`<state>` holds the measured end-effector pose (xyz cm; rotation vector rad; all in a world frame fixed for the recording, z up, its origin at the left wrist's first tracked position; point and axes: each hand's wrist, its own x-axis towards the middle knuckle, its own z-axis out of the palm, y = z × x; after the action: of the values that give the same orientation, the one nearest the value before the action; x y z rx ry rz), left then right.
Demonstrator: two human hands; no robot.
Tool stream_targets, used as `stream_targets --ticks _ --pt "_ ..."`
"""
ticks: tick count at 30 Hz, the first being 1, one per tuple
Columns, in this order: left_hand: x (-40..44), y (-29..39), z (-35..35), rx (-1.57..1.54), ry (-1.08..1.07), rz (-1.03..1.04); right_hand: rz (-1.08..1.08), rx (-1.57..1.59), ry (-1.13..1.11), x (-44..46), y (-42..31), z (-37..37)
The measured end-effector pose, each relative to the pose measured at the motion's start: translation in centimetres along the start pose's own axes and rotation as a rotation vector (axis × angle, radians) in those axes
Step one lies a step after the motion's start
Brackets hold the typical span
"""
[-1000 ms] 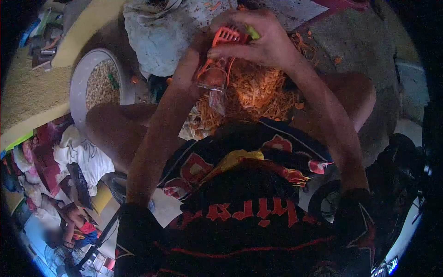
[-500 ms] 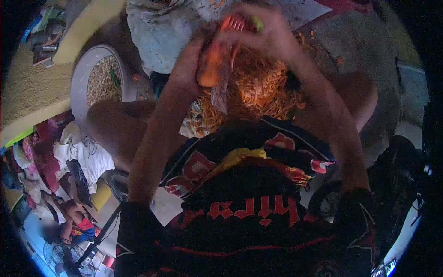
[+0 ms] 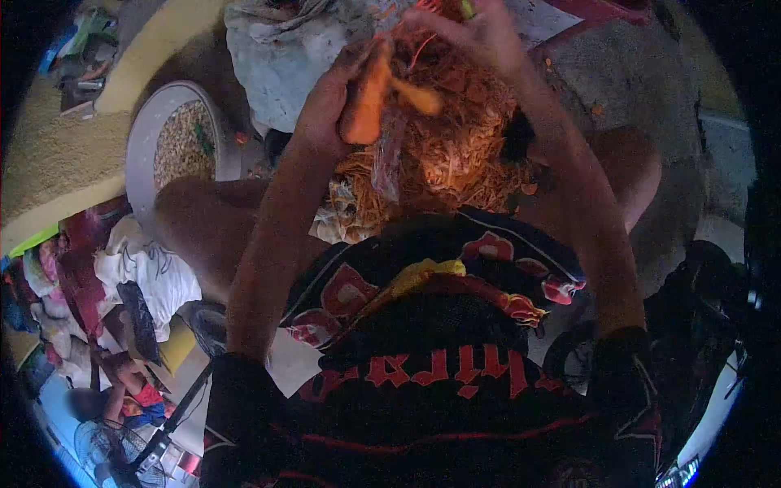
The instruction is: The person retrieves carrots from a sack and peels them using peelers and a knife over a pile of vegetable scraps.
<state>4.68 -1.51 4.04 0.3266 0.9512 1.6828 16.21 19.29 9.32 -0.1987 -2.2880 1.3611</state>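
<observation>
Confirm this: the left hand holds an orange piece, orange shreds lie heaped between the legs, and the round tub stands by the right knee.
Not quite: the head view shows the tub by the left knee. The left hand, orange piece and heaped shreds are as stated.

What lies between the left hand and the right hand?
In the head view, a carrot held by the left hand, then a smaller orange piece, with orange shreds showing behind on the way to the right hand.

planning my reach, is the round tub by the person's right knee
No, the round tub stands beside the person's left knee.
</observation>
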Motion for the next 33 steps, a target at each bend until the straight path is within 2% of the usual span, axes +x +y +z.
stream_targets --ticks 1,2,3,4,5,7,8,10,11,12,14,15,16,18,19,20,21,22,23,24,26,27,29,30,32,33 --pt "-0.1 0.2 0.6 0.003 -0.005 0.006 -0.034 0.496 0.015 0.4 1.4 0.5" --pt "-0.2 0.2 1.3 0.012 0.09 -0.037 -0.04 0.492 0.017 0.0 2.7 0.7" --pt "-0.3 0.2 1.7 0.019 0.186 -0.08 -0.039 0.339 0.038 -0.2 2.4 1.0" --pt "-0.1 0.1 1.5 0.018 0.183 -0.078 -0.037 0.188 0.056 -0.4 2.2 1.1" --pt "0.0 0.0 1.3 -0.063 0.15 -0.113 -0.04 0.186 0.054 -1.1 2.0 1.7" --pt "0.0 0.2 1.1 -0.141 0.118 -0.147 -0.305 -0.31 -0.063 -2.4 -0.2 3.5" --pt "-0.4 0.2 1.1 -0.133 0.081 -0.119 -0.305 -0.306 -0.063 -2.1 -0.1 3.4" --pt "-1.3 -0.1 1.5 -0.132 0.053 -0.108 -0.158 -0.291 0.043 -1.5 1.1 2.4" --pt "-1.2 0.0 2.1 -0.045 0.127 -0.09 -0.263 -0.206 0.148 -0.1 2.8 1.1" --pt "-1.1 0.1 2.4 0.043 0.201 -0.068 -0.266 -0.207 0.147 -0.1 2.2 0.2" --pt "-0.9 0.1 1.6 0.069 0.17 -0.094 -0.123 0.33 0.0 0.1 0.5 -1.3" --pt "-0.7 0.1 1.1 0.093 0.14 -0.123 -0.257 0.1 0.189 1.2 5.1 -0.5" --pt "-0.5 0.0 0.9 0.091 0.136 -0.119 -0.26 0.095 0.188 0.4 2.9 0.0" --pt "-0.2 0.0 0.5 -0.182 -0.036 -0.126 -0.064 -0.241 -0.119 -2.6 -1.5 2.1" --pt "-0.6 0.3 1.4 -0.179 -0.035 -0.121 -0.268 -0.264 -0.104 -2.9 -1.5 3.1" --pt "-1.2 0.1 2.4 -0.193 0.105 -0.105 -0.268 -0.26 -0.102 -2.7 -1.2 3.0" --pt "-1.8 0.1 3.2 -0.209 0.248 -0.095 -0.163 -0.277 -0.065 -2.2 -1.0 2.6" --pt "-2.0 0.3 3.3 -0.21 0.255 -0.107 -0.051 -0.295 -0.03 -1.9 -0.4 2.2" --pt "-1.7 0.6 3.5 -0.025 0.246 -0.15 -0.196 -0.155 0.144 -0.6 1.9 1.0" --pt "-1.4 0.8 3.5 0.159 0.232 -0.186 -0.196 -0.159 0.144 -0.6 1.2 0.4" --pt "-1.5 0.5 2.3 0.12 0.157 -0.18 0.046 0.004 0.159 -0.3 -1.5 -1.0" --pt "-1.3 0.4 1.9 0.08 0.085 -0.175 0.039 -0.001 0.163 -1.1 -1.7 -0.4" --pt "-0.8 0.2 1.7 -0.007 0.033 -0.132 -0.017 -0.208 -0.07 -2.7 -1.4 1.9" --pt "-0.7 0.2 1.6 -0.092 -0.016 -0.093 -0.022 -0.209 -0.071 -2.5 -1.3 2.3" --pt "-0.6 -0.2 1.3 -0.103 0.033 -0.085 -0.345 -0.322 -0.105 -2.7 -1.0 3.1" --pt "-1.0 -0.6 1.2 -0.118 0.08 -0.089 -0.33 -0.314 -0.105 -2.5 -0.1 2.8"
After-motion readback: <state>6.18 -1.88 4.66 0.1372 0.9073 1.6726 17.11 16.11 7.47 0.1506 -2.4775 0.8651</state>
